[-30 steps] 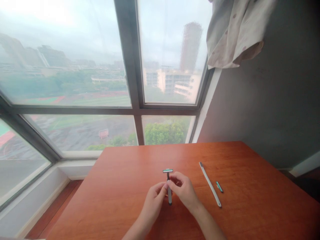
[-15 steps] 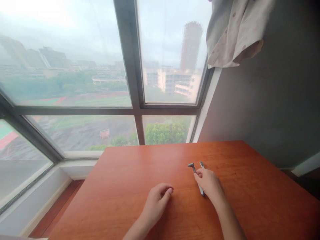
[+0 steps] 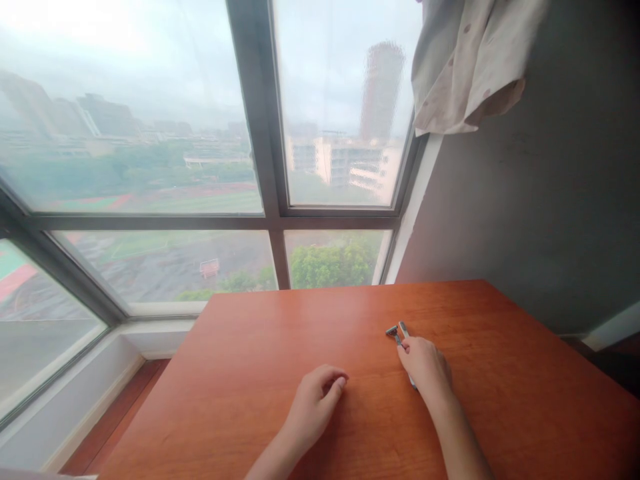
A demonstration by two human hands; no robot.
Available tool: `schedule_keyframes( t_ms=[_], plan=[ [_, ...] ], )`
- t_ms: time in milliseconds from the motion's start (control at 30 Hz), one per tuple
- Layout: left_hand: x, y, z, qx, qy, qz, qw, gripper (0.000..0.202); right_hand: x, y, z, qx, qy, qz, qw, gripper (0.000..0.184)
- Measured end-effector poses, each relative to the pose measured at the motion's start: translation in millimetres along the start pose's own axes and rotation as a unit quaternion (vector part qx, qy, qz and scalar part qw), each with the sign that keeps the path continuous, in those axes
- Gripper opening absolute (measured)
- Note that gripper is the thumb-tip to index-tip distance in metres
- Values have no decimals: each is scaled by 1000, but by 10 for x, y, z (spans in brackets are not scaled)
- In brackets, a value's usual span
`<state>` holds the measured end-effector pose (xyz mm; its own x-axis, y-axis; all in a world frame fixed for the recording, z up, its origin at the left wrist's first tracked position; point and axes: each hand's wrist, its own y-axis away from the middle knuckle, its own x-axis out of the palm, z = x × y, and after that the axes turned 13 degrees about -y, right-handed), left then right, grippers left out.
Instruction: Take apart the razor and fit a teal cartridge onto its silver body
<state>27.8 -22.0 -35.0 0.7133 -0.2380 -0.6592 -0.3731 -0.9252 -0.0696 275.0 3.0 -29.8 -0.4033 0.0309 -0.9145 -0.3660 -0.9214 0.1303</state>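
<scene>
My right hand (image 3: 424,361) grips a razor (image 3: 393,331) between thumb and fingers. The razor's head points up and to the left, and a pale handle end shows below the fingers. Just beside the razor, a slim grey-white object (image 3: 403,328) sticks out past the hand on the table. My hand covers the rest of it, so I cannot tell its kind. To the left, my left hand (image 3: 316,400) rests on the reddish-brown table (image 3: 240,373) with its fingers curled in toward the thumb. Nothing shows in it.
Large windows (image 3: 270,167) with grey frames stand beyond the table's far edge. A pale cloth garment (image 3: 470,73) hangs at the upper right in front of a grey wall (image 3: 530,220). Wooden floor (image 3: 117,417) shows to the left of the table.
My right hand has moved slightly to the right with the razor, bringing the razor's head close to the slim object. My left hand has stayed in place.
</scene>
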Motion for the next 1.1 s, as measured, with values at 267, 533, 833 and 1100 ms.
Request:
schedule_keyframes(
  t_ms=[267, 533, 833, 1100],
  plan=[
    [-9, 1, 6, 8, -13, -4, 1000, 26, 39, 1, 0, -26, 6, -18, 999, 25],
    [-11, -10, 8, 13, -17, -12, 1000, 24, 86, -12, -45, -37, -13, -49, 998, 21],
    [11, -14, 51, 10, -10, -6, 1000, 25, 145, -10, 108, -151, -198, -114, 962, 28],
    [127, -22, 184, -34, 91, -52, 994, 45, 450, 512, 739, -328, -284, 40, 900, 31]
  ],
)
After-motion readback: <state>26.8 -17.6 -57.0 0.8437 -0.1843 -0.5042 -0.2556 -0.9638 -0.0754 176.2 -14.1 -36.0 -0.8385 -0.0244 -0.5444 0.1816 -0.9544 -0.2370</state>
